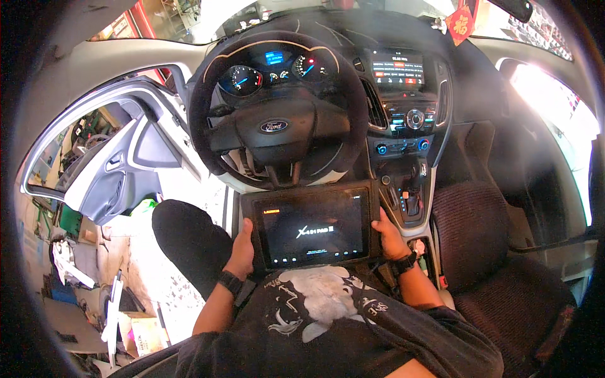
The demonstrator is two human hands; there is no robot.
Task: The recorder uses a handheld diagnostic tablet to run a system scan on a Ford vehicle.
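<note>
A black diagnostic tablet in a thick dark case rests over my lap, just below the steering wheel. Its screen is lit, mostly black with a light logo in the middle. My left hand grips the tablet's left edge, thumb along the front rim. On the opposite edge my right hand holds it the same way, thumb on the front. The other fingers of both hands are hidden beneath the case. Dark bands circle both wrists.
The driver's door stands open at left, with cluttered ground outside. Right of the tablet are the gear lever and the passenger seat. A lit dashboard screen shows above the console. A red ornament hangs near the windscreen.
</note>
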